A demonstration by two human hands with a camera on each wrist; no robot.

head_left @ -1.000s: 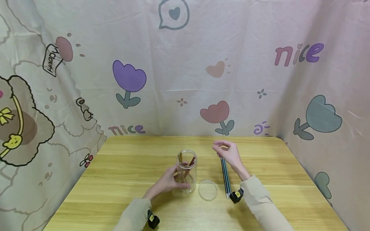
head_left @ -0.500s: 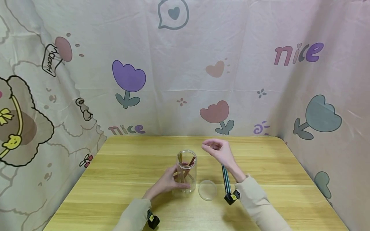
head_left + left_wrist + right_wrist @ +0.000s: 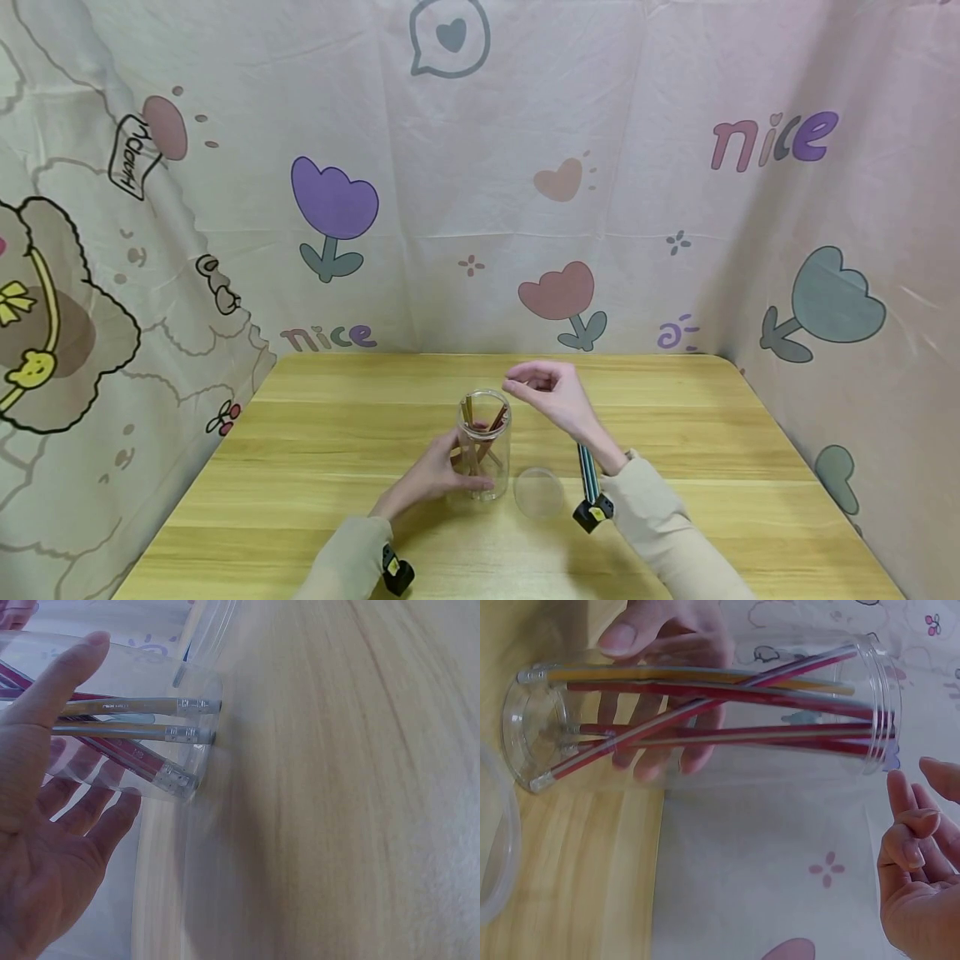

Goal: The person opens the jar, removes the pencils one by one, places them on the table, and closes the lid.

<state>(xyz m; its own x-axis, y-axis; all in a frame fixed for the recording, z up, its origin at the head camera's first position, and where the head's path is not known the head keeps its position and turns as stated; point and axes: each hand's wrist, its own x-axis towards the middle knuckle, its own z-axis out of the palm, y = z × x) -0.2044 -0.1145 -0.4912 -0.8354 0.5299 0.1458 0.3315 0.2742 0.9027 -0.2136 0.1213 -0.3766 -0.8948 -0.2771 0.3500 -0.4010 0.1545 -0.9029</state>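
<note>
Near the middle of the table, my left hand (image 3: 438,468) grips a clear jar (image 3: 501,471), thumb on the near side and fingers behind it. The jar stands upright with several red and yellow pencils (image 3: 727,694) inside, their metal-banded eraser ends at the bottom in the left wrist view (image 3: 199,706). My right hand (image 3: 553,398) is just right of the jar's mouth, its fingers loosely bent. In the right wrist view its thumb and fingertips are apart, and nothing shows between them.
A clear round lid (image 3: 538,493) lies flat on the table (image 3: 315,442) to the right of the jar. Beyond it lie several dark and teal striped pencils (image 3: 587,467), partly covered by the right wrist and its camera (image 3: 594,512). A printed curtain (image 3: 450,208) hangs behind the table.
My right hand has moved left from over the striped pencils to beside the jar's mouth. The left hand and the jar have stayed in place.
</note>
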